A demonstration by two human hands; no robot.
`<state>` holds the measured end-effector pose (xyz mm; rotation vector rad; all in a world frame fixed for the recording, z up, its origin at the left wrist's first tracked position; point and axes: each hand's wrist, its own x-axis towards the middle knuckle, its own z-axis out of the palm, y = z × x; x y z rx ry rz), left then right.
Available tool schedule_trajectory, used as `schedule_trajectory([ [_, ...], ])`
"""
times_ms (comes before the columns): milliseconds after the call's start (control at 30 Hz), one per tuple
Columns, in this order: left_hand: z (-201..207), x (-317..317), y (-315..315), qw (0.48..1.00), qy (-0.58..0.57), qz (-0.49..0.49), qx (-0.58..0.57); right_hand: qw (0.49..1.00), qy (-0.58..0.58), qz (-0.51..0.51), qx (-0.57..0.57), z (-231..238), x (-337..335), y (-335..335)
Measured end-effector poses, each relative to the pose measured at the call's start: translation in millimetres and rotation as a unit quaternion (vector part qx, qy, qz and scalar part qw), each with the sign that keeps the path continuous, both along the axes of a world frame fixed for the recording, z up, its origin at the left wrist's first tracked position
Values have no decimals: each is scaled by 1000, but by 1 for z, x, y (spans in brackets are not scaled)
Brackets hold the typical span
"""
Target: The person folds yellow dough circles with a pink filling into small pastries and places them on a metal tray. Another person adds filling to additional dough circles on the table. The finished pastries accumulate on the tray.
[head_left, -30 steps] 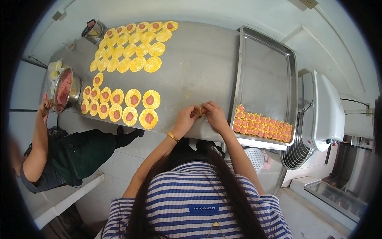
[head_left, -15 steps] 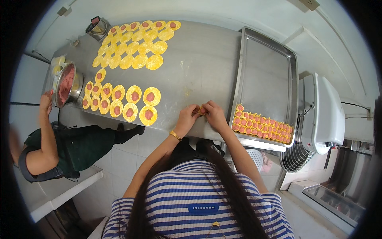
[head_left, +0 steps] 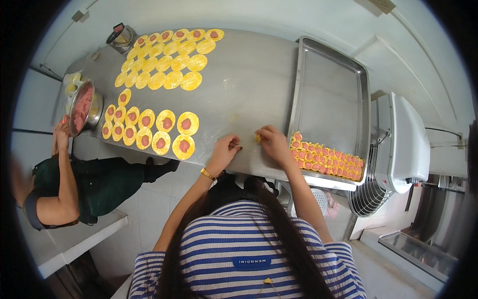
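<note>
Over the near part of the steel table, my right hand pinches a small dumpling, its yellow wrapper showing at the fingertips. My left hand is just left of it, holding nothing, with the fingers curled and a gap to the thumb. To its left lie rows of round yellow wrappers topped with pink filling. Farther back are bare yellow wrappers, and the farthest row carries filling too. Close by my right hand, a deep metal tray holds packed rows of open-topped dumplings at its near end.
Left of the steel table, a co-worker in a dark green apron has both hands near a metal bowl of pink filling. A small metal pot stands at the back left. Right of the tray is a white mixer.
My hands have parted: the left moved left and off the dumpling, the right kept it and shifted slightly right. The co-worker's second hand has come up to the bowl.
</note>
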<state>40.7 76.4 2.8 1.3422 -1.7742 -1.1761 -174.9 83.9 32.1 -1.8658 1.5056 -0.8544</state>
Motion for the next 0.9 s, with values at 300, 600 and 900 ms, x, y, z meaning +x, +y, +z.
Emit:
schedule_trajectory([
  [300,0,4,5,999,-9,13,30,974,128,-181,52,21,-134,5],
  [600,1,2,7,1000,-22,9,6,989,112,-77,64,9,-145,14],
  [900,2,1,8,999,-32,12,-6,985,118,-40,118,17,-147,6],
])
